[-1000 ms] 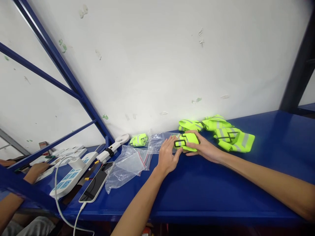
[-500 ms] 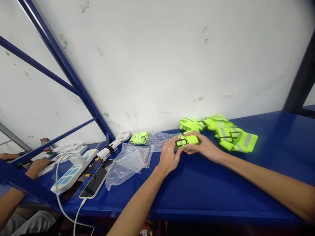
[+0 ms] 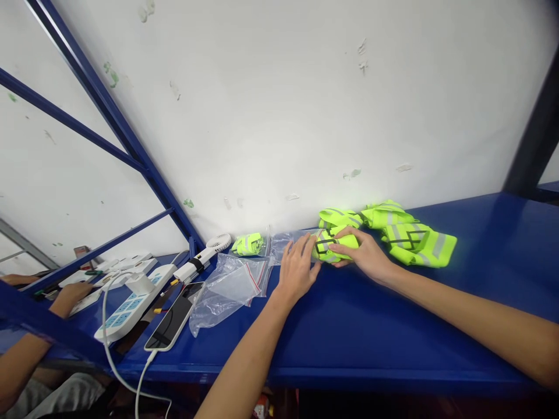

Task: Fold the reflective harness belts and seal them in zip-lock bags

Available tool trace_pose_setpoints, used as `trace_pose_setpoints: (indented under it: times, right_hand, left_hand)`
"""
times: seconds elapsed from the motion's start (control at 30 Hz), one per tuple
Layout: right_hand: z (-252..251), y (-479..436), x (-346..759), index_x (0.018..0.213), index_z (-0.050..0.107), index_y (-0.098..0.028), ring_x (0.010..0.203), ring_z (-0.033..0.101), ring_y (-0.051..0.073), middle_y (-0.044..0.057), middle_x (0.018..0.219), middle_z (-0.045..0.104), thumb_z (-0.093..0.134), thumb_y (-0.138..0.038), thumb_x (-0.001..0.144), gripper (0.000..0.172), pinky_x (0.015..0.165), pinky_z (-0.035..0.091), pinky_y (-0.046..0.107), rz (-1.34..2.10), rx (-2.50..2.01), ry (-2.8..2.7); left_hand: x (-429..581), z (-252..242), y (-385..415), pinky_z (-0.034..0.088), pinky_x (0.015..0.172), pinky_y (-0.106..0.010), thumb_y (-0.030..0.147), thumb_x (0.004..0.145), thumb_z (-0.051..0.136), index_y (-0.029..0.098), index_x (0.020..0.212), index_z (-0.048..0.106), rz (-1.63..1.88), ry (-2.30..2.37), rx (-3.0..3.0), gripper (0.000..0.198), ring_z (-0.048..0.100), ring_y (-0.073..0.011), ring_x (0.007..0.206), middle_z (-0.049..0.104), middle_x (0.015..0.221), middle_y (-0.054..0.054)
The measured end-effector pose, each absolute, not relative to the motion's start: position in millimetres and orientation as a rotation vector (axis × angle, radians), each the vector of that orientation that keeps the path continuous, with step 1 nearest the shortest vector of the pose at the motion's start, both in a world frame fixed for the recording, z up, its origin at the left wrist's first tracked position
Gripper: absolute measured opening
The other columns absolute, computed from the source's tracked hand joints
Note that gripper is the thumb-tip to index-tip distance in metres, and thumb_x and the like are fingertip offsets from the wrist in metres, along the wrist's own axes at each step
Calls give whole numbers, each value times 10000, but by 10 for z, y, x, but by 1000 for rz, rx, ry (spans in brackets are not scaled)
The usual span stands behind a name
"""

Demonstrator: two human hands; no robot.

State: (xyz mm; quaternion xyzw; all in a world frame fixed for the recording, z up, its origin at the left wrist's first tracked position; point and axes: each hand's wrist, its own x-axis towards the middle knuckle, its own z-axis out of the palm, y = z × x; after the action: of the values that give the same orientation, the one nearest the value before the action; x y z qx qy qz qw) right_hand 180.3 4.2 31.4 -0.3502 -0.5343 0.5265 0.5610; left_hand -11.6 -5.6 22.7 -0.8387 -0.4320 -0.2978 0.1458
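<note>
Through the head camera I look down at a blue tabletop (image 3: 371, 331) against a scuffed white wall (image 3: 279, 116). The right hand (image 3: 371, 256) holds a folded neon yellow-green reflective bundle (image 3: 349, 243) with black strapping, its grip pinching the bundle between thumb and fingers. The bundle is toward the back of the tabletop, right of centre in my view. The left hand (image 3: 297, 273) is palm down at the bundle's left end, over a clear plastic bag (image 3: 279, 244); its fingers are extended, but their undersides are hidden, so I cannot tell whether that grip pinches anything. Behind and to the right of the bundle, more neon reflective straps (image 3: 419, 241) lie in loose folds. To the left I see a smaller neon roll (image 3: 248, 244), flat clear bags with red seal lines (image 3: 227, 288), a white handheld fan (image 3: 218, 241), a smartphone (image 3: 174, 317) with a white cable (image 3: 140, 384) plugged in, and a white power strip (image 3: 135, 302). At far left, beyond a blue metal frame (image 3: 146, 166), is a co-worker's hand (image 3: 74, 294).
</note>
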Motion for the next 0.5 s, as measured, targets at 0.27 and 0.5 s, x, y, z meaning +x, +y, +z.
trace_pose_setpoints:
  times: [0.27, 0.5]
  right_hand:
    - [338, 34, 1829, 812, 571, -233, 645, 686, 225, -9, 789, 660, 837, -400, 614, 372, 589, 621, 417, 1242, -812, -1265]
    - [317, 36, 1810, 820, 558, -225, 676, 697, 225, -16, 731, 666, 836, -379, 621, 375, 595, 622, 379, 1320, -854, -1194]
  left_hand:
    - [-161, 230, -21, 402, 1030, -435, 283, 840, 584, 200, 1390, 382, -865, -1183, -2369, 591, 557, -249, 1174, 547, 1363, -100]
    - [-127, 208, -36, 379, 1052, -442, 270, 851, 574, 182, 1383, 379, -807, -1163, -2409, 573, 534, -234, 1222, 554, 1351, -109]
